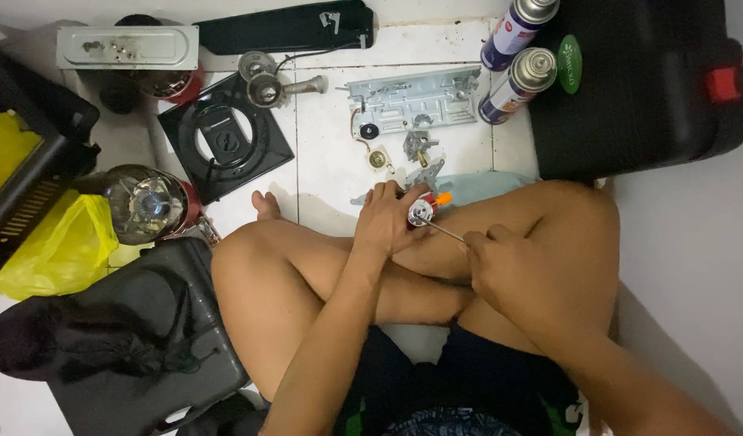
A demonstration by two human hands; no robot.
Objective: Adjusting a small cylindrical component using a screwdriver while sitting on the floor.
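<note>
Above the crossed legs, one small metal valve part (420, 212) with a red and orange end is grasped in the left hand (385, 220). One thin screwdriver (446, 232) is clenched in the right hand (500, 270), its tip set against the part. Two gas cans (516, 81) are laid near the far edge of the tiled floor (331, 161), beside one black case (638, 81). One grey metal plate (414, 101) and one black square burner plate (224, 145) are spread between them. One yellow bag (56, 242) is seen at the left edge.
</note>
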